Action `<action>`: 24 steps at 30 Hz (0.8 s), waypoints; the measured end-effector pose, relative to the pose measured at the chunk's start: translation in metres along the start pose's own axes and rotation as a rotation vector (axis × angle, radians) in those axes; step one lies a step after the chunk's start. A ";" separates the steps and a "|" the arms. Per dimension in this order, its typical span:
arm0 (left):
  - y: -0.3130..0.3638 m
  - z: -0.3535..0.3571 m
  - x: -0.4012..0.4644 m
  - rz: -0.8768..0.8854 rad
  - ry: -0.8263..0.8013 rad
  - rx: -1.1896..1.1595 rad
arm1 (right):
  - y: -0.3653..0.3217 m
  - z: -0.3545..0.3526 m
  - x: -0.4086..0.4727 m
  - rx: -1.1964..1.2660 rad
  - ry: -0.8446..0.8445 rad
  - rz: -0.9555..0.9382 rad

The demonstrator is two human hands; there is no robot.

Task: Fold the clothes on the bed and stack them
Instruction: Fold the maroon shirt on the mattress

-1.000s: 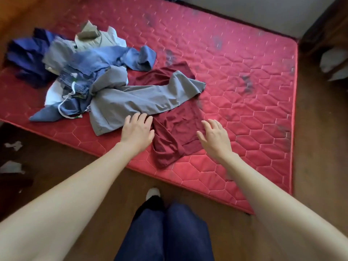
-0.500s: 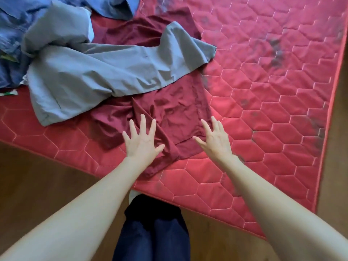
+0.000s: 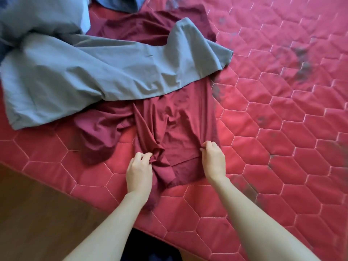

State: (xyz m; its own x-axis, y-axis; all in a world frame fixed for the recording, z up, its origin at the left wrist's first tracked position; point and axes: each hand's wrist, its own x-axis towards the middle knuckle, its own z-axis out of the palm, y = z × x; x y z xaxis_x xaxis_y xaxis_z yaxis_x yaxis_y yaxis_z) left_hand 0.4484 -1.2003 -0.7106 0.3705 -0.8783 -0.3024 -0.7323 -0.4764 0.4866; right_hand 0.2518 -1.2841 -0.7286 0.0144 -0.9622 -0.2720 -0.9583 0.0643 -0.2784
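Note:
A crumpled maroon garment (image 3: 177, 127) lies near the front edge of the red quilted mattress (image 3: 282, 129). My left hand (image 3: 139, 172) pinches a bunched fold of its near left part. My right hand (image 3: 213, 159) grips its near right edge. A grey garment (image 3: 98, 72) is draped across the maroon one's middle, hiding that part; the maroon cloth shows again beyond it. A blue garment (image 3: 120, 3) peeks in at the top edge.
Wooden floor (image 3: 37, 213) shows at the lower left, below the mattress edge. Dark stains mark the mattress on the right (image 3: 301, 66). My dark-trousered legs (image 3: 150, 247) stand at the bottom centre, against the bed.
The view has closed in on the maroon garment. Both hands, spread open above the cloth before, have dropped onto it and closed on its near edge, bunching the fabric.

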 end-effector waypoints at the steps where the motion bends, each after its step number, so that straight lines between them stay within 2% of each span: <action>1: 0.004 -0.008 -0.002 0.018 0.015 -0.019 | -0.002 -0.005 -0.003 0.016 0.010 -0.010; 6: 0.045 -0.082 -0.027 0.178 0.200 -0.105 | -0.026 -0.082 -0.040 0.213 0.226 -0.070; 10: 0.102 -0.176 -0.041 0.298 0.355 -0.150 | -0.056 -0.201 -0.062 0.311 0.425 -0.181; 16: 0.202 -0.331 -0.031 0.457 0.480 -0.214 | -0.119 -0.384 -0.065 0.437 0.587 -0.317; 24: 0.313 -0.517 -0.001 0.624 0.678 -0.180 | -0.207 -0.592 -0.043 0.556 0.822 -0.493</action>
State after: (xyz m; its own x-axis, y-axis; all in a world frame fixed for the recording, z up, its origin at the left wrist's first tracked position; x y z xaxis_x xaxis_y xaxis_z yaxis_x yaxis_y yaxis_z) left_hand 0.5142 -1.3700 -0.1339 0.2358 -0.7867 0.5705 -0.8326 0.1392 0.5361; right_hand 0.2808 -1.4123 -0.1140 -0.0320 -0.7844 0.6194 -0.6346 -0.4629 -0.6189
